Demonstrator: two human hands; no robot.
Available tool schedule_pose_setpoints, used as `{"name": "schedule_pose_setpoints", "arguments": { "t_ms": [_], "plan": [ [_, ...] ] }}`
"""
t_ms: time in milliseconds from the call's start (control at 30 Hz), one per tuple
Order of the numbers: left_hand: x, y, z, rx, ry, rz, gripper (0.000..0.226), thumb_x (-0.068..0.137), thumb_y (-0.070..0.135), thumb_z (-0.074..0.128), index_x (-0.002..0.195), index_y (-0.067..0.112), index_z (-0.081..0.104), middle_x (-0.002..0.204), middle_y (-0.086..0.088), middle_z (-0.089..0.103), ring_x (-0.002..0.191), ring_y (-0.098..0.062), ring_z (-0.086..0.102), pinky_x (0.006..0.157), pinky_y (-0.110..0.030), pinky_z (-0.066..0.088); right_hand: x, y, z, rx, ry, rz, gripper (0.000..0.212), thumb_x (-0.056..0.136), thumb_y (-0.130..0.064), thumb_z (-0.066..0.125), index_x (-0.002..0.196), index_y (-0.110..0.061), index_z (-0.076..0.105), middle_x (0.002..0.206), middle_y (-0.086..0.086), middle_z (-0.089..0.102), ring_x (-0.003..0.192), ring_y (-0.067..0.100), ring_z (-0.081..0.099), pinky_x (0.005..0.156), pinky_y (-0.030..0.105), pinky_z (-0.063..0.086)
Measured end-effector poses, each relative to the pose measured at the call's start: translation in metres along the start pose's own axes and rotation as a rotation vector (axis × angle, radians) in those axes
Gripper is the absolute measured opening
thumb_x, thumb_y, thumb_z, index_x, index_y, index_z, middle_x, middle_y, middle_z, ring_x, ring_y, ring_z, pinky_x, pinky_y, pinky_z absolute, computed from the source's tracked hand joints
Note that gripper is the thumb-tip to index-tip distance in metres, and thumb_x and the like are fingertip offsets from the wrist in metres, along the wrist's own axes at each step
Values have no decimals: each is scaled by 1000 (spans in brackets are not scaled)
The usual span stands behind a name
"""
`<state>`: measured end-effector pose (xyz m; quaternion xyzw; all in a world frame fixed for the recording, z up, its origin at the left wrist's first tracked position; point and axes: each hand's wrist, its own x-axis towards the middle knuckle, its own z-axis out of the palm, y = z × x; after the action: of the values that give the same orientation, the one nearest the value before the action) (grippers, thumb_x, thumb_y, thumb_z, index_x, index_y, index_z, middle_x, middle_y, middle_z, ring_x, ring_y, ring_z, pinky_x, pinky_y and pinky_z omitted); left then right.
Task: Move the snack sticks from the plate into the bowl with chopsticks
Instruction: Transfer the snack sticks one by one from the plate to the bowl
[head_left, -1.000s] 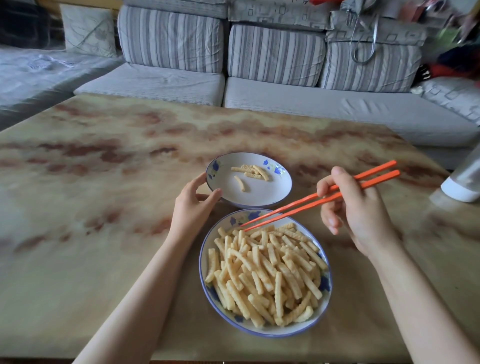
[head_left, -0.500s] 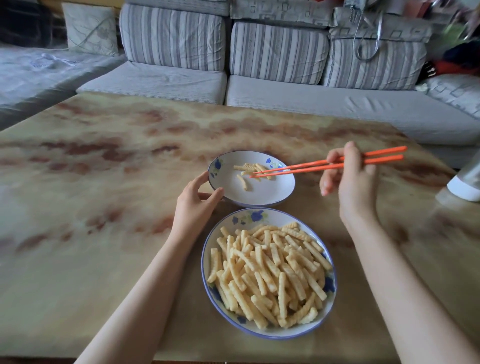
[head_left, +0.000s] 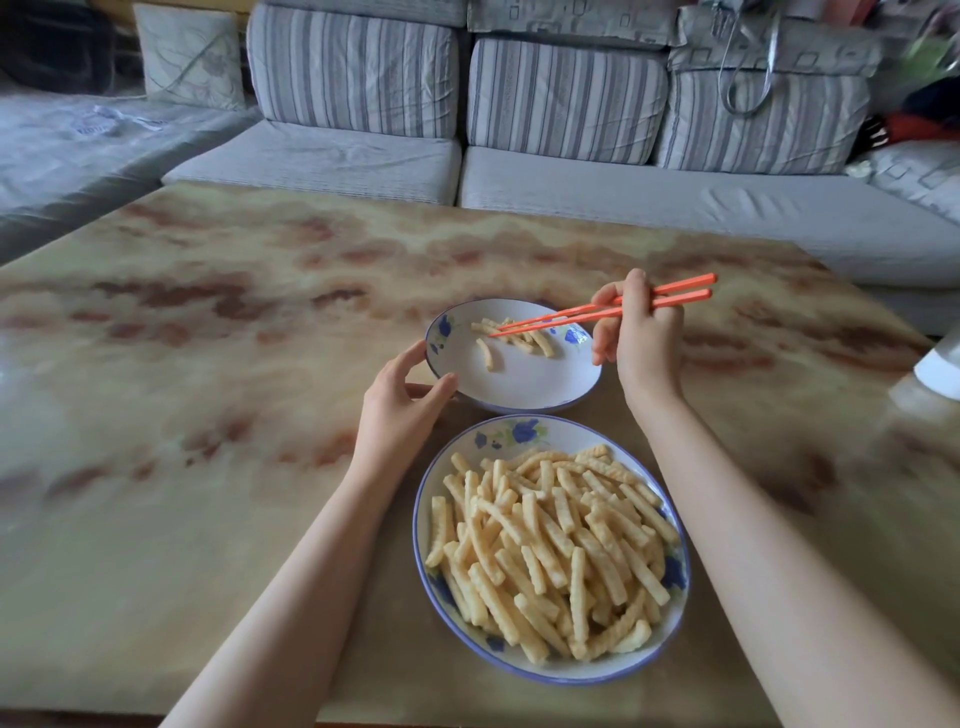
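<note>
White container (head_left: 939, 366) at the table's 3 o'clock edge, cut off by the frame and well apart from the dishes. My two forearms run up either side of the plate (head_left: 511, 432).

Bowl (head_left: 524, 387) sits at the plate's 12 o'clock, just beside it. My left hand (head_left: 397, 410) holds the bowl at its 8 o'clock, thumb and fingers curved round the rim. My right hand (head_left: 644, 345) is at the bowl's 3 o'clock, fingers curled round a pair of orange chopsticks (head_left: 576, 315), gripped past their middle. The chopsticks point toward 9 o'clock, and their tips lie close together over a few snack sticks (head_left: 540, 340) in the far half of the bowl. I cannot tell whether the tips pinch one. One stick lies alone at the bowl's 9 o'clock. The main heap of crinkled sticks fills the plate, at 6 o'clock from my right hand.

Table (head_left: 208, 364) is glossy with tan and rust marbling. A grey striped sofa (head_left: 358, 78) runs along its far edge, with a patterned cushion (head_left: 189, 57) at 11 o'clock.
</note>
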<state>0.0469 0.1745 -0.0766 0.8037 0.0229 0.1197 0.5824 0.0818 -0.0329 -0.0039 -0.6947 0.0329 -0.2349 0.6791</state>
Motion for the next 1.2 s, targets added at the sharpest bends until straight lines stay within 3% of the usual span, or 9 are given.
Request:
{"name": "schedule_pose_setpoints", "arguments": {
  "t_ms": [267, 367, 567, 900, 1200],
  "plan": [
    [-1, 1, 0, -6, -4, 5, 50, 89, 29, 68, 138, 26, 54, 125, 0, 67, 85, -10, 72, 90, -38, 56, -15, -21, -22, 50, -8, -43, 45, 103, -28, 35, 65, -15, 57, 35, 1, 46, 30, 18, 40, 40, 23, 31],
    [-1, 0, 0, -14, -3, 2, 51, 89, 29, 68, 137, 26, 55, 124, 0, 67, 84, -11, 72, 90, -40, 56, -29, -36, -39, 105, -96, -47, 45, 103, -28, 36, 64, -15, 56, 36, 2, 43, 29, 20, 36, 41, 26, 27],
    [0, 1, 0, -6, -7, 1, 50, 89, 28, 68, 137, 26, 55, 127, 1, 66, 86, -10, 72, 89, -36, 56, -68, -54, -65, 121, -279, 21, 45, 103, -24, 32, 66, -6, 52, 34, 6, 37, 27, 17, 31, 36, 17, 27],
    [-1, 1, -1, -12, -10, -1, 51, 88, 30, 68, 137, 29, 54, 122, -1, 68, 84, -13, 73, 91, -42, 56, -80, -50, -64, 102, -329, 109, 45, 103, -27, 33, 68, -4, 52, 34, 6, 37, 26, 16, 32, 34, 16, 28],
    [-2, 3, -1, -3, -5, 5, 50, 89, 28, 68, 137, 28, 55, 127, 2, 66, 84, -10, 72, 91, -36, 56, -84, -48, -64, 44, -343, 118, 46, 102, -29, 35, 67, -6, 55, 35, 7, 39, 29, 19, 31, 34, 21, 26]
  ]
}}
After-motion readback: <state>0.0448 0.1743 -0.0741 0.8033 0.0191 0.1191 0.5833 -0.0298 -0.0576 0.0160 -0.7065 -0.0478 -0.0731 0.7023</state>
